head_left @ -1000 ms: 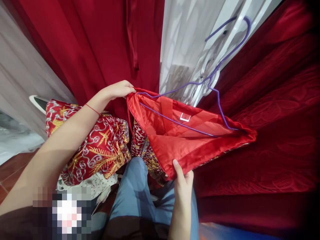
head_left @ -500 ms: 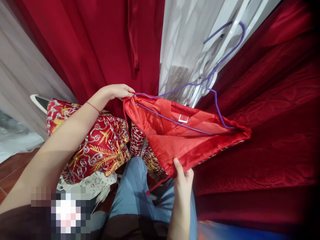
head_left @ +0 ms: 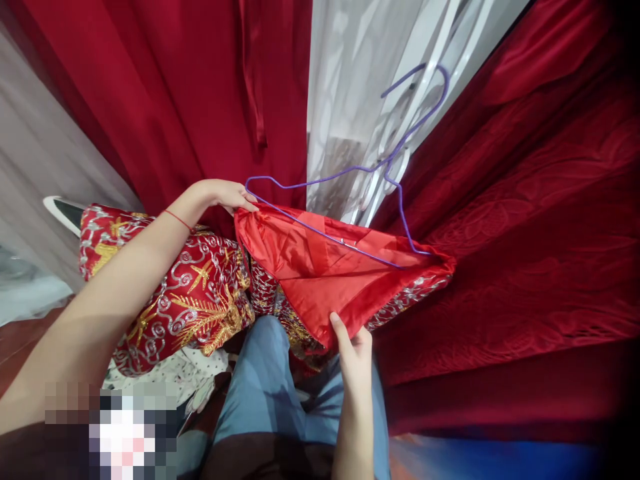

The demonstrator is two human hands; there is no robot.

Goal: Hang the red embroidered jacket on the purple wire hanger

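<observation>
A red satin-lined garment (head_left: 305,273), patterned in silver and gold on its outer face, is spread between my two hands. My left hand (head_left: 227,195) is closed on its upper left corner. Down at the lower front edge, my right hand (head_left: 353,343) pinches the cloth with the thumb on the lining. A purple wire clothes hanger (head_left: 345,172) leans across the garment. Its left corner sits above the cloth edge, just over my left fingertips, while its right end remains inside the garment. The hanger's hook is up near a white metal frame.
Red embroidered cloth with gold leaves (head_left: 200,293) is draped on the left, beneath my left arm. Dark red curtains (head_left: 500,267) hang on the right, with another red curtain (head_left: 175,87) ahead. A white metal frame (head_left: 425,80) stands behind the hanger. White dotted fabric (head_left: 150,373) lies low on the left.
The hanger's left corner has come up out of the garment's left side. Garment and hanger have shifted left in view, and the garment's left corner sits lower. Both hands keep their grip.
</observation>
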